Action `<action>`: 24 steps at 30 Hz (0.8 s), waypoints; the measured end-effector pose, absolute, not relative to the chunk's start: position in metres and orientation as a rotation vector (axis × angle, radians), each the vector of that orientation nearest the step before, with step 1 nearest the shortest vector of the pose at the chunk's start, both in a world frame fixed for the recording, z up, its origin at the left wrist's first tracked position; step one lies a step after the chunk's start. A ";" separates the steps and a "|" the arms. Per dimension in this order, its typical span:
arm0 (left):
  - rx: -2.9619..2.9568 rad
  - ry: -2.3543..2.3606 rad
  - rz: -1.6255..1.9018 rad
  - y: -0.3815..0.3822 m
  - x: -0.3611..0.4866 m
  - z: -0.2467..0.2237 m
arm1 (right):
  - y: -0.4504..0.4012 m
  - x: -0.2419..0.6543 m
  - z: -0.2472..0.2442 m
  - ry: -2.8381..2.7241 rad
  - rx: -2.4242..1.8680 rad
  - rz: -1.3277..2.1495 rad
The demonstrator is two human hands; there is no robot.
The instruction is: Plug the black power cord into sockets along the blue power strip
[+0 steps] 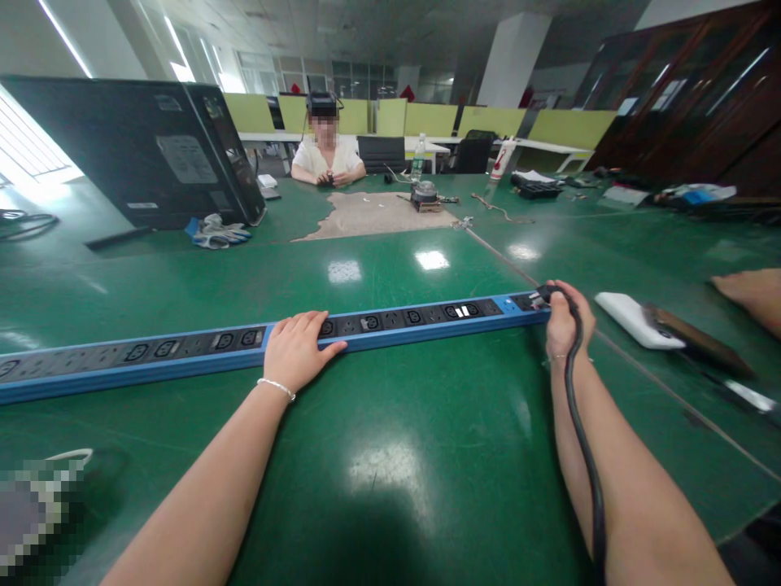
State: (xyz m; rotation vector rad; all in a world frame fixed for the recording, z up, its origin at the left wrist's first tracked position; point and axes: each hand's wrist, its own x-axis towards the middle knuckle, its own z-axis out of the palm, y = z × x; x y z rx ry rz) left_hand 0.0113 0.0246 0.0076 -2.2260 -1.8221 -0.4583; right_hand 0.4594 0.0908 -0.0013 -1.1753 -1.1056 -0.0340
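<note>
1. Head view, middle: a long blue power strip (390, 324) with black sockets lies on the green desk (427, 423), running from the left edge of the view to the right hand (567, 321). Its right end is slightly farther away than its left.
2. Head view, left hand (297, 350): it rests palm down on the strip, around the middle of the visible length. Its fingers lie close together over the top and far edge, with the thumb spread to the right along the near edge; they are not closed round the strip.
3. Head view, right hand (567, 321): its fingers are clamped on a black plug (547, 293) at the strip's right end, prongs pointing left. Whether the prongs touch a socket, I cannot tell. A black cord (577, 407) runs from the plug toward the near side, over the forearm.
4. Head view, right: a white object (638, 320) lies beside a brown one (701, 338); another person's bare limb (753, 299) enters at the edge.
5. Head view, far left: gloves (218, 233) lie by a large black case (183, 155).
6. Head view, far middle: a seated person (328, 155) wears a headset, hands together on a small dark item. To the right are a tan sheet (366, 218) and a clear bottle (418, 157).
</note>
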 end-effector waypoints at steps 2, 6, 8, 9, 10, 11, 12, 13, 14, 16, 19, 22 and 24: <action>-2.231 -1.821 -0.460 0.025 0.011 0.007 | 0.094 0.465 -0.009 -1.100 -1.184 -0.006; -2.229 -1.822 -0.467 0.025 0.011 0.007 | 0.099 0.464 -0.016 -1.145 -1.206 0.048; -2.233 -1.821 -0.472 0.025 0.011 0.008 | 0.100 0.460 -0.015 -1.204 -1.239 0.071; -2.236 -1.823 -0.475 0.024 0.011 0.008 | 0.100 0.458 -0.014 -1.237 -1.261 0.076; -2.239 -1.825 -0.477 0.024 0.011 0.008 | 0.100 0.456 -0.013 -1.267 -1.286 0.076; -2.241 -1.829 -0.479 0.024 0.011 0.008 | 0.099 0.454 -0.012 -1.296 -1.316 0.071; -2.243 -1.833 -0.480 0.024 0.011 0.008 | 0.099 0.453 -0.011 -1.320 -1.348 0.064; -2.244 -1.835 -0.480 0.024 0.011 0.008 | 0.098 0.451 -0.010 -1.341 -1.380 0.054; -2.244 -1.835 -0.479 0.024 0.011 0.008 | 0.097 0.450 -0.009 -1.362 -1.410 0.041; -2.246 -1.834 -0.475 0.025 0.011 0.008 | 0.096 0.449 -0.009 -1.408 -1.460 0.011; -2.250 -1.844 -0.474 0.025 0.011 0.008 | 0.094 0.448 -0.009 -1.485 -1.498 -0.052; -2.242 -1.852 -0.472 0.025 0.011 0.008 | 0.094 0.446 -0.010 -1.518 -1.511 -0.093; -2.237 -1.845 -0.468 0.025 0.011 0.008 | 0.094 0.445 -0.010 -1.516 -1.520 -0.099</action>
